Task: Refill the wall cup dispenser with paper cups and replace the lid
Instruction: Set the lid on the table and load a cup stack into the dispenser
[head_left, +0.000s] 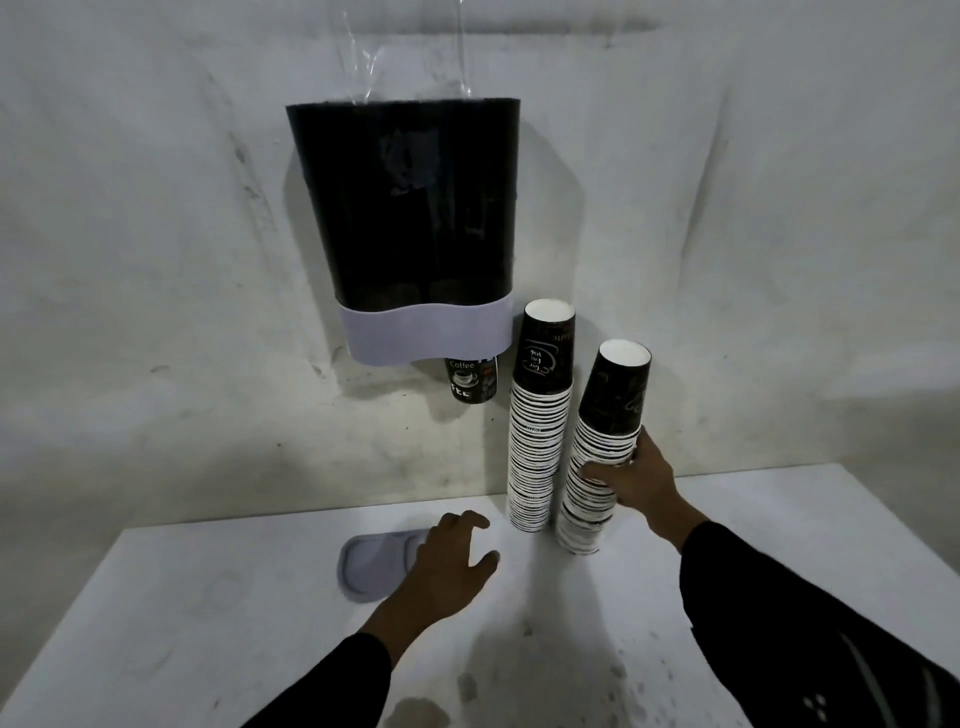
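The dark wall cup dispenser (410, 208) with a pale lower band hangs on the wall, its top open, and one black coffee cup (471, 379) pokes out below. Two tall stacks of black paper cups stand on the table against the wall. My right hand (631, 475) is shut around the middle of the right stack (602, 441), which leans slightly. The left stack (540, 415) stands upright and untouched. The grey lid (371, 566) lies flat on the table, and my left hand (449, 553) hovers over its right end with fingers spread.
A white table (208, 623) fills the lower view, with stains near its front edge. Clear plastic film (358, 67) hangs on the wall above the dispenser. The wall is scuffed grey-white.
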